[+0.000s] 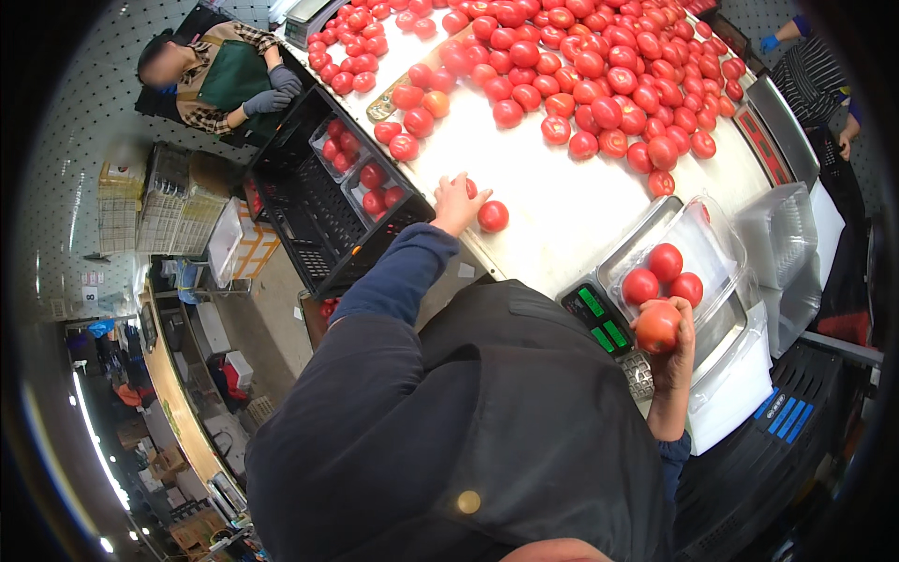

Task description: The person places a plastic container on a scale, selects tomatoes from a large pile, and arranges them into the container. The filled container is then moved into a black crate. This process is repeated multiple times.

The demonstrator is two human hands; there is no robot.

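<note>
My right hand (676,344) holds a red tomato (657,327) at the near edge of a digital scale (597,317). On the scale's metal pan lies a clear plastic tray (716,263) with several tomatoes (665,262) in it. At the table's left edge, my left hand (458,204) has its fingers around a tomato (470,188), mostly hidden by them. Another tomato (493,216) lies just right of that hand. A large heap of tomatoes (621,81) covers the far part of the white table (456,151).
A black crate (302,190) with packed trays of tomatoes stands against the table's left side. Stacked clear trays (776,239) stand right of the scale. A second scale (765,147) is beyond. A person in gloves (267,102) is at upper left, another person (808,77) at upper right.
</note>
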